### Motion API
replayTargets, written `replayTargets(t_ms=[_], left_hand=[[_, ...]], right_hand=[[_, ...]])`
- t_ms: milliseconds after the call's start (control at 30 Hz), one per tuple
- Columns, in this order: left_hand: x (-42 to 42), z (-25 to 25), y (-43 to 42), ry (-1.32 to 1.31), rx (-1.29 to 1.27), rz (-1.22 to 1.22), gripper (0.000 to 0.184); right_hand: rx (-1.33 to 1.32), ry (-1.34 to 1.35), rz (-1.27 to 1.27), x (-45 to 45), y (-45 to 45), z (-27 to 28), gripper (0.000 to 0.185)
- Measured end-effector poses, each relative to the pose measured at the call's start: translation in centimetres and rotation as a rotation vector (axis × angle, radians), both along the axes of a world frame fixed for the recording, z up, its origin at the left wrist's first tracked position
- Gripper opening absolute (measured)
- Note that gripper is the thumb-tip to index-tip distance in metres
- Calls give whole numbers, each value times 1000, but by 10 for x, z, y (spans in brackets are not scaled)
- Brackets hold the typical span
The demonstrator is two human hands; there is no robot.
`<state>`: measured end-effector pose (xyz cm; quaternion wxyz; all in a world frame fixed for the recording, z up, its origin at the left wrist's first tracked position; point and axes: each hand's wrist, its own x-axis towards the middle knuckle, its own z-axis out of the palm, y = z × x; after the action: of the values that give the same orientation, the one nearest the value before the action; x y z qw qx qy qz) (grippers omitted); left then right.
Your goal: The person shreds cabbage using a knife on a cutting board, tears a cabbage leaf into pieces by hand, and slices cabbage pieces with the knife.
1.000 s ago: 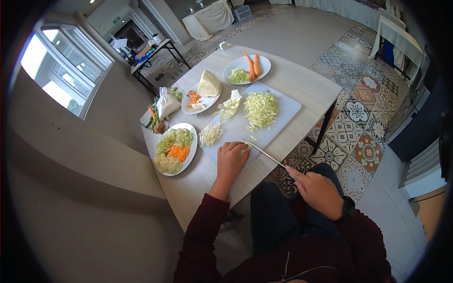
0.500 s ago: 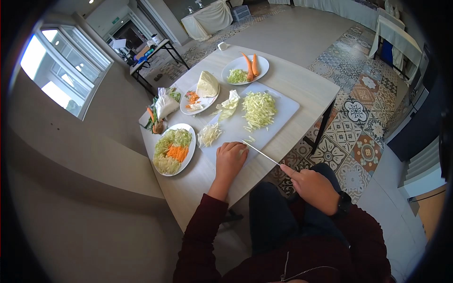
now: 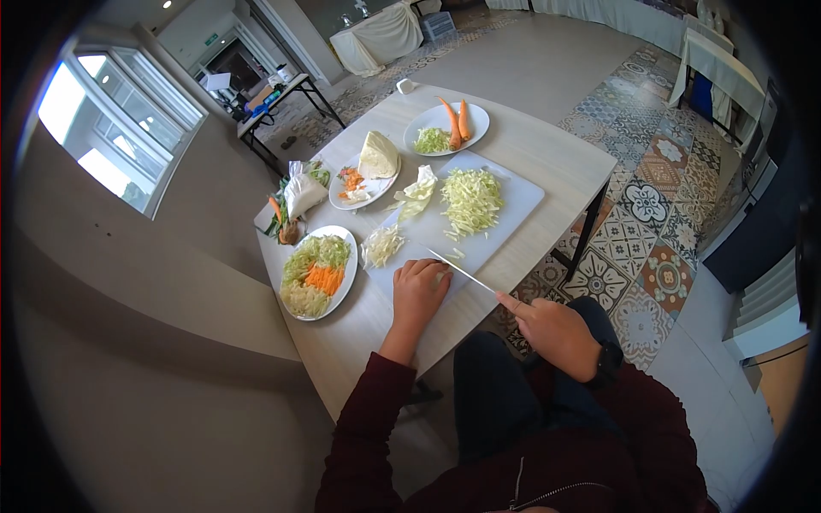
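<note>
Toward ten o'clock from the right hand (image 3: 560, 335), clamped on it, the long silver-bladed knife (image 3: 465, 274) points across the white rectangular board (image 3: 516, 209) just beside the left hand (image 3: 419, 292), whose hold I cannot tell.

No word, brand or number can be read. A small green sign (image 3: 211, 38) sits high near the background doorway (image 3: 236, 61), its marking too tiny to decipher. No print is legible on the plastic bag (image 3: 301, 193) near the tabletop's (image 3: 547, 152) left corner.
</note>
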<state>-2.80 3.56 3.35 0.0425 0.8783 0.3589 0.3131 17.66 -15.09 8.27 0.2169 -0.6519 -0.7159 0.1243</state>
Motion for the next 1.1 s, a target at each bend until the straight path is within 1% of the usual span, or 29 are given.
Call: replayTargets(t_ms=[200, 467, 667, 833, 933, 1100], left_hand=[[1, -1, -1, -19, -29, 15, 14], [0, -3, 0, -22, 8, 3, 13], [1, -2, 0, -2, 4, 22, 14], [2, 1, -1, 5, -31, 41, 16], [2, 2, -2, -6, -6, 27, 15], [2, 2, -1, -12, -7, 23, 12]], right_hand=[[48, -28, -24, 10, -8, 2, 49], [116, -18, -18, 3, 17, -12, 50], [129, -68, -22, 2, 27, -15, 51], [115, -17, -42, 1, 22, -8, 48], [103, 7, -58, 2, 16, -4, 46], [86, 41, -53, 9, 1, 2, 46]])
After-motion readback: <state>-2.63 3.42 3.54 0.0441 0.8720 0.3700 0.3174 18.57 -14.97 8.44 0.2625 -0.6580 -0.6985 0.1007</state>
